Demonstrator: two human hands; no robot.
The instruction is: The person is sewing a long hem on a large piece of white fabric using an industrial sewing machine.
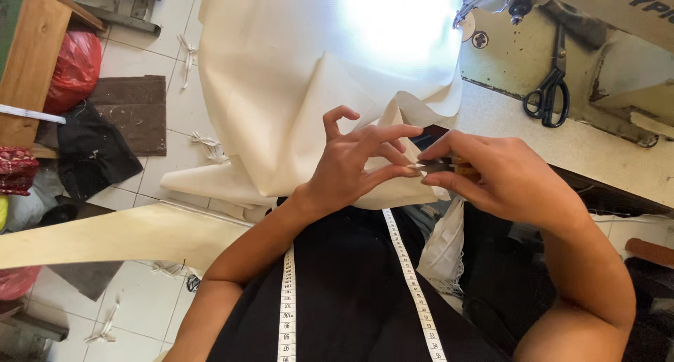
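**Small tool meets cream cloth at the sewing bench**

L to R: red plastic bag (pixel 74 67) under a wooden shelf; white tape measure (pixel 288 299) draped round the person's neck; cream woven fabric (pixel 295 88) spilling off the table edge. Left hand (pixel 351 169) pinches a fabric fold, thumb and forefinger closed, other fingers splayed. Right hand (pixel 502 176) grips a small dark tool (pixel 439 165), prob. a snipper, tip at the pinch. Looks like thread/seam trimming; needs fabric kept taut. Black-handled scissors (pixel 547 95) lie by the beige sewing machine (pixel 597 46), dark lettering top right.

Sewing table (pixel 583 148), speckled top, at 2 o'clock: cream cloth (pixel 295 74) draped over its left edge; black scissors (pixel 550 95) lying beside the sewing machine (pixel 618 60).
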